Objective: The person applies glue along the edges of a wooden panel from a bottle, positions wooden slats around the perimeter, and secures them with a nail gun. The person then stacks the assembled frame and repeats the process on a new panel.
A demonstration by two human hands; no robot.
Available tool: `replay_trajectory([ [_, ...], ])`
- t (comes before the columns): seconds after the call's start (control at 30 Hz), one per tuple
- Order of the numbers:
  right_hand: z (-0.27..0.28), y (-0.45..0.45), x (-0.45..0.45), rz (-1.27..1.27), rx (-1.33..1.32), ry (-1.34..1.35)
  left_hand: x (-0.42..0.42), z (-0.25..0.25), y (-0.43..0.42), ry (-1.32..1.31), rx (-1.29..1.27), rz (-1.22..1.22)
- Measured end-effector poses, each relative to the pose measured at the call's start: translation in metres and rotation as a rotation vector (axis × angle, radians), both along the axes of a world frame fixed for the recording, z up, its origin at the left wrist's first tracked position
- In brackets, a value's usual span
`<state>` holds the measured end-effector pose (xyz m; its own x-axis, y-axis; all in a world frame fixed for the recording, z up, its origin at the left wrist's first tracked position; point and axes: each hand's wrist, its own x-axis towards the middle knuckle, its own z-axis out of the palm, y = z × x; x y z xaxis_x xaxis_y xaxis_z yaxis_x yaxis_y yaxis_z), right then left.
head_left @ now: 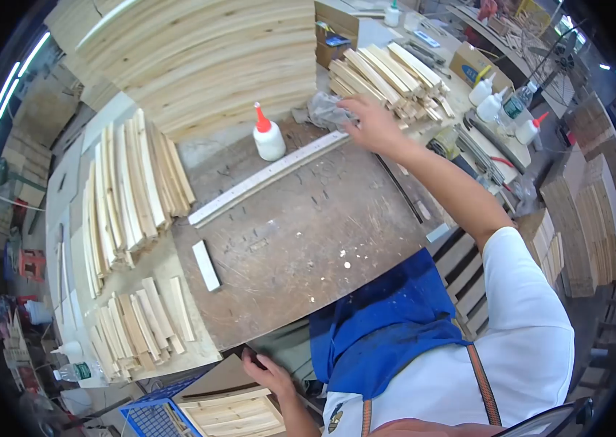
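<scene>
My right hand (372, 125) reaches over the far edge of the brown work board (286, 247), its fingers bent at a crumpled grey plastic bag (328, 111) beside the right end of a long pale strip (268, 178). What its fingertips hold, if anything, is too small to make out. My left hand (268, 373) hangs low, below the board's near edge, above an open box of wood pieces (235, 414); its fingers are curled and partly in shadow. Behind the strip stands a white glue bottle with a red tip (269, 138). A short pale block (206, 266) lies at the board's left.
Long wooden sticks (129, 193) are stacked at the left, shorter ones (144, 324) nearer me. Another stick pile (391, 76) lies beyond my right hand. Large wood panels (206, 58) rise at the back. White bottles (488, 105) stand at the right. A blue crate (158, 419) is below.
</scene>
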<state>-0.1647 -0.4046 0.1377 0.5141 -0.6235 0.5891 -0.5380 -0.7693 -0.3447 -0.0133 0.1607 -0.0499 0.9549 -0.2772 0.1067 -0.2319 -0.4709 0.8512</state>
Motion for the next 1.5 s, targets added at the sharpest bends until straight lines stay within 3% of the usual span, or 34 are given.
replay_trajectory([
  [0.07,-0.022,-0.018,0.018,0.019,-0.007,0.024,-0.005,-0.007,-0.021,-0.144,0.042,-0.113],
  [0.13,-0.020,-0.029,0.036,-0.055,0.088,0.261,-0.007,0.008,-0.026,-0.246,0.038,-0.138],
  [0.2,-0.037,-0.060,0.045,-0.103,0.112,0.536,-0.011,0.001,-0.030,-0.368,0.201,-0.261],
  [0.23,-0.040,-0.062,0.048,-0.126,0.105,0.458,-0.009,-0.002,-0.035,-0.429,0.275,-0.320],
  [0.27,-0.097,-0.079,0.051,-0.160,0.103,0.393,0.002,-0.055,-0.056,-0.437,0.241,-0.305],
  [0.4,-0.103,-0.115,0.037,-0.077,0.209,0.527,0.001,-0.095,-0.081,-0.429,0.146,-0.293],
  [0.47,-0.067,-0.117,0.035,-0.052,0.262,0.629,0.002,-0.093,-0.086,-0.457,0.152,-0.303],
  [0.57,0.000,-0.106,0.039,0.171,-0.251,0.230,0.004,-0.081,-0.084,-0.461,0.119,-0.295],
  [0.63,0.073,-0.085,0.047,0.188,-0.232,0.072,0.000,-0.086,-0.090,-0.457,0.103,-0.306],
  [0.7,0.150,-0.074,0.059,0.220,-0.640,-0.061,0.002,-0.072,-0.084,-0.450,0.110,-0.304],
  [0.8,0.191,-0.105,0.083,0.094,-0.823,-0.146,0.006,-0.096,-0.101,-0.462,0.118,-0.315],
  [1.0,0.170,-0.184,0.121,-0.107,-0.794,-0.056,0.004,-0.135,-0.130,-0.502,0.123,-0.310],
  [1.1,0.169,-0.193,0.123,-0.185,-0.366,0.307,0.002,-0.150,-0.146,-0.487,0.103,-0.310],
  [1.23,0.235,-0.155,0.130,-0.166,-0.358,0.399,0.006,-0.094,-0.108,-0.465,0.075,-0.303],
  [1.4,0.227,-0.151,0.126,-0.102,-0.592,0.361,0.007,-0.085,-0.104,-0.466,0.071,-0.311],
  [1.5,0.228,-0.116,0.102,-0.048,-0.837,0.160,0.004,-0.081,-0.097,-0.444,0.085,-0.306],
])
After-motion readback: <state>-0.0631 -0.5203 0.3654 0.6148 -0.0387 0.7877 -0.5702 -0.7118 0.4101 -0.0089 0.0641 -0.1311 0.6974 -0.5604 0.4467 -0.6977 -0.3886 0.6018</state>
